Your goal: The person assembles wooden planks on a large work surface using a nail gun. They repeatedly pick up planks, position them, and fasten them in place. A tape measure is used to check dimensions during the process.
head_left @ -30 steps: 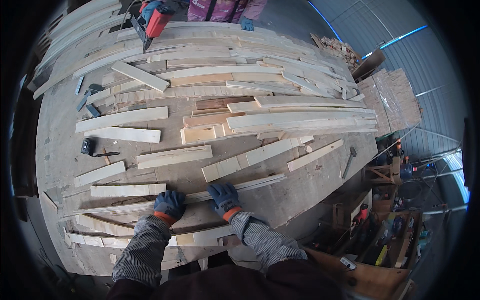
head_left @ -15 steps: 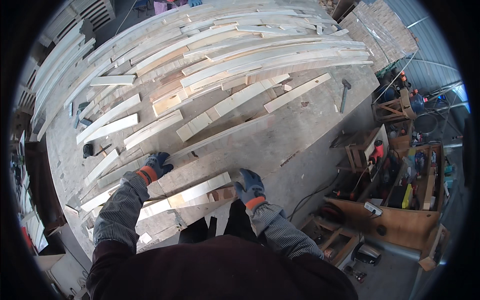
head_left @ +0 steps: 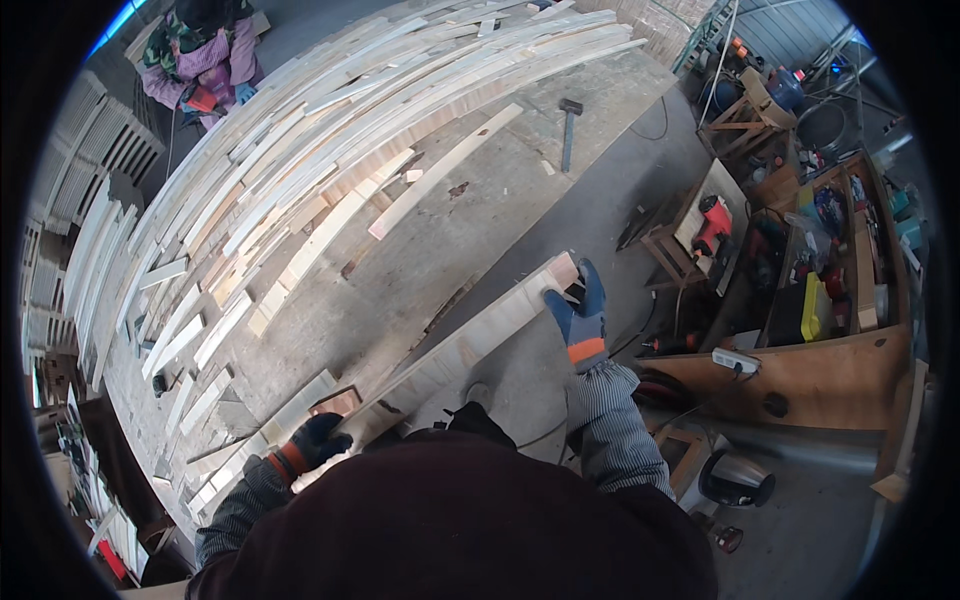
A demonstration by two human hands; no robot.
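A long pale wooden board (head_left: 480, 335) lies slantwise in front of me, running past the near edge of the worktable (head_left: 590, 150). My right hand (head_left: 580, 315), in a blue-grey glove with an orange cuff, is closed around its far right end. Toward the lower left, my left hand (head_left: 315, 442), gloved alike, grips the board near its other end, which my body partly hides. Beside the left hand are a short reddish wood piece (head_left: 337, 402) and other pale strips (head_left: 285, 410) on the table.
Many wooden strips (head_left: 330, 185) cover the table, with a hammer (head_left: 569, 135) near its right edge. To the right stand a wooden tool box (head_left: 840, 375) and a red power tool (head_left: 712, 225). Another person (head_left: 205, 55) holds a red tool across the table.
My view has swung to the right. Both hands have closed on the board, now raised and angled over the table's near edge; the other person has come into view.
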